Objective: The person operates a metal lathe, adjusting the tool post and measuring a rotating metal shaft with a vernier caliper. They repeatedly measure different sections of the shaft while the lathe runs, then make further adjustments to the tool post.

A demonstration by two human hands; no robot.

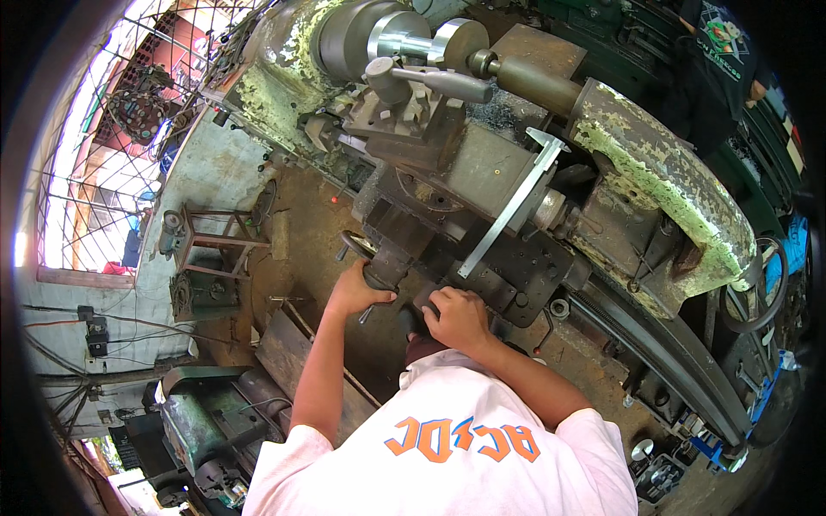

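Note:
Before me stands a worn metalworking lathe, with a shiny stepped metal workpiece (401,41) between its chuck (340,41) and the tailstock (658,163). My left hand (353,291) is closed around the rim and handle of the carriage handwheel (357,244). Bent over the near edge of the carriage (538,279), my right hand (460,318) rests with its fingers loosely apart, holding nothing I can see. A silver caliper (512,211) lies slanted across the carriage. The tool post (409,116), with its thick clamping lever (443,83), sits close to the workpiece.
At right the lathe bed (688,370) runs past a tailstock handwheel (766,288). A person in dark clothes (718,69) stands beyond the lathe. A metal stand (219,245) is by the left wall; a green machine (206,421) stands at lower left.

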